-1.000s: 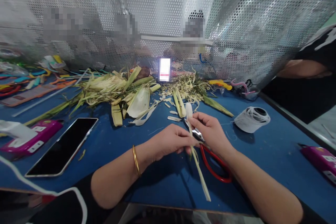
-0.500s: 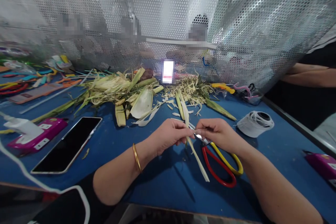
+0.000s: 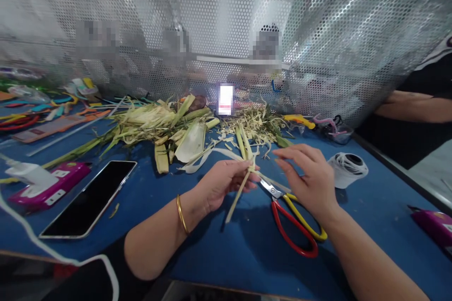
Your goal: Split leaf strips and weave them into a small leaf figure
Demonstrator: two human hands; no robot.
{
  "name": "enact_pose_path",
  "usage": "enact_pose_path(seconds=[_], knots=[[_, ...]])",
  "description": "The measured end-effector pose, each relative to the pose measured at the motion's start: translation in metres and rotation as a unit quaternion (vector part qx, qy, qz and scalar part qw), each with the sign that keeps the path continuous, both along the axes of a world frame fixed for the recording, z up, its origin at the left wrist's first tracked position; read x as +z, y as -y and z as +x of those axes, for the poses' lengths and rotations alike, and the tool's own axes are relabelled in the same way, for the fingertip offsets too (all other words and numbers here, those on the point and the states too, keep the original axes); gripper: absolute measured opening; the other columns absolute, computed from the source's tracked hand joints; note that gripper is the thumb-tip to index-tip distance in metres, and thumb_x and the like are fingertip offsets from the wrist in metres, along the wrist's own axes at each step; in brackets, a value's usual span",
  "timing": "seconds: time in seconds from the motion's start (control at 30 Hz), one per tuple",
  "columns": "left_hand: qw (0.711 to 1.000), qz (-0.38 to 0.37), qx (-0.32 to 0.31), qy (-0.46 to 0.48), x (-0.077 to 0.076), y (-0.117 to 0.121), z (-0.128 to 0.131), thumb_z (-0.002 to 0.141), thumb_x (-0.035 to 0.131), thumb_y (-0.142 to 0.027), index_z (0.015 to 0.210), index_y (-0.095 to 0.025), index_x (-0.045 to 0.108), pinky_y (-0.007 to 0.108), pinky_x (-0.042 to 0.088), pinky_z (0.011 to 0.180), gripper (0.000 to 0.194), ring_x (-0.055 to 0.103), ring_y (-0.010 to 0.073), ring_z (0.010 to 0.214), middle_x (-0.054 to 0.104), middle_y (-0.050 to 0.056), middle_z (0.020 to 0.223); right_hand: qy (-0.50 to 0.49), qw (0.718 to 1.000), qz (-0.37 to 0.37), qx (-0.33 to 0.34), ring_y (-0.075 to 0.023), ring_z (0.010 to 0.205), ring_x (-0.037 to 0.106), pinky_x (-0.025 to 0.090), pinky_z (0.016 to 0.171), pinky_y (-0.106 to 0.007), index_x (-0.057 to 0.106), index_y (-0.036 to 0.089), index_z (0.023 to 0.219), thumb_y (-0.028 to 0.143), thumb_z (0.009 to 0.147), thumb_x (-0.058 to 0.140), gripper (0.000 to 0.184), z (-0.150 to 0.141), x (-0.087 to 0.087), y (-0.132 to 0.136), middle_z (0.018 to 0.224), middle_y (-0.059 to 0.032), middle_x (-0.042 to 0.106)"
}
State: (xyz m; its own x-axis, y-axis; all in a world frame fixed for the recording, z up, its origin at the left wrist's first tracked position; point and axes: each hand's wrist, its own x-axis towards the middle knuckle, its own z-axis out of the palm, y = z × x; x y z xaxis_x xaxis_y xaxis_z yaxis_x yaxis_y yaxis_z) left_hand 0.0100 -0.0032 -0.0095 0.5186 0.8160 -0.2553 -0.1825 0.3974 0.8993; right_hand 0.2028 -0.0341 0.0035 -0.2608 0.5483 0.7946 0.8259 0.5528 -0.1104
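Husk strips [image 3: 236, 199] now cross in the left hand's [image 3: 226, 179] thumb-and-finger pinch near the scissors [image 3: 271, 190], that grip alone holding them since the right hand [image 3: 314, 179] came away, thumb and fingers parted.

We judged it a handcraft workshop: at the blue table [image 3: 212, 263] we saw a pale plant strip [image 3: 237, 197], scissors [image 3: 277, 193], a spool of white thread [image 3: 348, 173] and heaped husks [image 3: 151, 120]; a purple power strip [image 3: 76, 174] lay toward the front edge, and a perforated silvery sheet [image 3: 226, 14] hung behind the husks.
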Motion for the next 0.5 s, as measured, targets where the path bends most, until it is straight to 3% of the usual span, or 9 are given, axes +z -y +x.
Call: enact_pose_path(seconds=[0.13, 0.23, 0.5], knots=[[0.999, -0.001, 0.024, 0.038, 0.0, 0.0, 0.001, 0.062, 0.08, -0.03, 0.083, -0.012, 0.073, 0.022, 0.048, 0.071, 0.029, 0.064, 0.0124, 0.074, 0.072, 0.008, 0.084, 0.162, 0.979, 0.004, 0.121, -0.017, 0.071, 0.06, 0.041, 0.069, -0.032, 0.064, 0.017, 0.1, 0.012, 0.092, 0.046, 0.02, -0.015, -0.002, 0.007, 0.079, -0.0054, 0.068], [0.998, 0.022, 0.038, 0.034, -0.001, 0.001, 0.002, 0.055, 0.084, -0.029, 0.077, -0.011, 0.075, 0.02, 0.045, 0.069, 0.03, 0.061, 0.0115, 0.073, 0.071, 0.007, 0.079, 0.257, 0.957, -0.01, 0.136, -0.0184, 0.074, 0.06, 0.039, 0.069, -0.032, 0.064, 0.013, 0.103, 0.011, 0.094, 0.04, 0.026, -0.026, -0.012, 0.006, 0.08, -0.007, 0.068], [0.997, 0.024, 0.068, 0.036, -0.004, 0.001, 0.006, 0.049, 0.085, -0.031, 0.068, -0.01, 0.074, 0.027, 0.047, 0.077, 0.031, 0.061, 0.0139, 0.073, 0.07, 0.007, 0.072, 0.205, 0.963, -0.017, 0.172, -0.0152, 0.068, 0.056, 0.04, 0.072, -0.028, 0.061, 0.016, 0.078, 0.005, 0.094, 0.031, 0.035, -0.029, -0.021, 0.005, 0.069, -0.0038, 0.064]])
